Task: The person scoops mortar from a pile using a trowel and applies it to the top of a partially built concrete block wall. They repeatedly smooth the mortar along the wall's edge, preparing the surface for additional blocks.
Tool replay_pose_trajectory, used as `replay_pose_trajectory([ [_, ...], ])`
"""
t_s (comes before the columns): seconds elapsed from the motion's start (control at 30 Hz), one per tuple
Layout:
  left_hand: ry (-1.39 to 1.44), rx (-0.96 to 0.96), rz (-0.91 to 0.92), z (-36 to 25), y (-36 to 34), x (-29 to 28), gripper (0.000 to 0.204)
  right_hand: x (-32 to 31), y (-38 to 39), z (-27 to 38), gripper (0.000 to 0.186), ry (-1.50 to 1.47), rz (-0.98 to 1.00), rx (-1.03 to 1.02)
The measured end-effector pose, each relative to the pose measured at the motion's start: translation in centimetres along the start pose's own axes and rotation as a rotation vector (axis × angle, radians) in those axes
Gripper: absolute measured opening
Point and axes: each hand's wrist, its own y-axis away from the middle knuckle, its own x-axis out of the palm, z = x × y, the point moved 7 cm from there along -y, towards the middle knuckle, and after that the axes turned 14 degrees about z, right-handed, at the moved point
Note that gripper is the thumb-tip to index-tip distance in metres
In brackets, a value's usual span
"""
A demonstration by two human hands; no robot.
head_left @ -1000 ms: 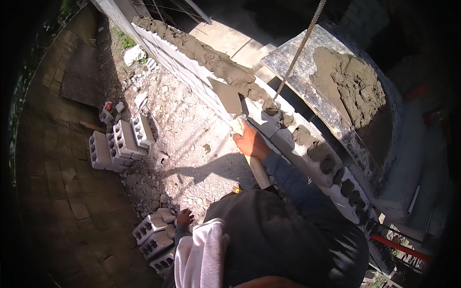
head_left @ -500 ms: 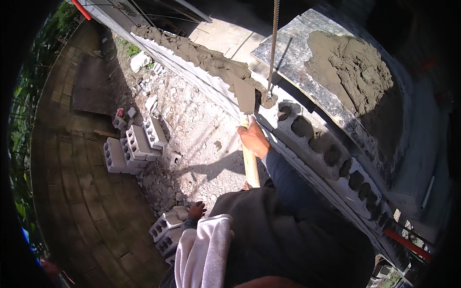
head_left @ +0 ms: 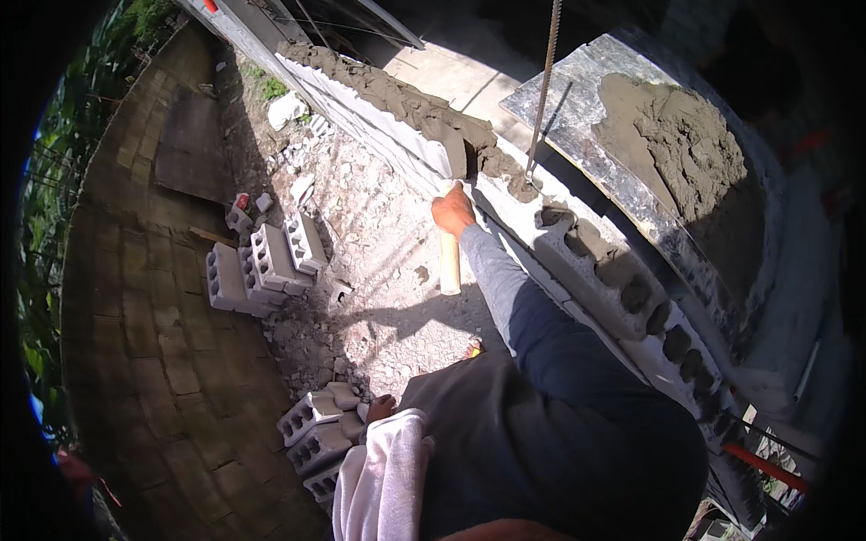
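Observation:
My right hand (head_left: 454,212) is closed round the pale wooden handle (head_left: 449,266) of a trowel. The trowel's mortar-smeared blade (head_left: 457,155) lies against the end of a thick bed of wet grey mortar (head_left: 379,95) along the top of a block wall (head_left: 361,126). Lower down, my left hand (head_left: 381,408) hangs at my side, close to a stack of hollow blocks (head_left: 316,419). Its fingers show only in part, seem loosely apart, and hold nothing visible. A pale towel (head_left: 383,473) hangs beside it.
An upright steel bar (head_left: 544,90) rises from the wall just beyond the trowel. On the right, a board (head_left: 564,86) carries a mortar heap (head_left: 672,144). Open block cores (head_left: 636,293) continue toward me. More blocks (head_left: 266,261) stand on rubble ground at the left.
The trowel blade has turned and pressed in at the mortar bed's end, its handle swinging left with my right hand. My left hand has drawn in toward the towel. The view has shifted slightly.

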Motion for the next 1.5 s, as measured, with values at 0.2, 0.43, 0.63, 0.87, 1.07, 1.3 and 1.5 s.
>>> replay_pose_trajectory([
  [0.2,0.008,-0.012,0.066,3.6,-0.9,1.1,0.049,4.0,11.7,-3.0,0.076,0.165,0.177,0.075],
  [0.43,-0.009,0.02,0.205,4.7,-3.4,1.8,0.046,1.2,13.1,-8.8,0.068,0.463,0.067,0.174],
  [0.63,0.304,0.004,0.214,-2.5,-2.7,2.2,0.048,-0.8,12.7,-12.8,0.075,0.221,0.006,0.023],
  [0.87,0.064,-0.033,0.287,-4.7,-2.2,2.9,0.047,-2.6,16.4,-8.6,0.066,-0.459,0.007,0.092],
  [1.07,-0.113,0.032,0.501,0.0,-7.1,5.0,0.045,-6.1,25.8,-6.4,0.067,-0.376,0.017,0.192],
  [1.3,0.027,-0.11,0.474,-4.3,-11.4,7.9,0.041,-17.2,41.4,-4.9,0.056,-0.411,-0.109,0.153],
  [1.5,0.018,-0.051,0.439,-19.0,-11.9,15.1,0.045,-35.8,47.9,-7.6,0.042,-0.172,-0.473,0.22],
])
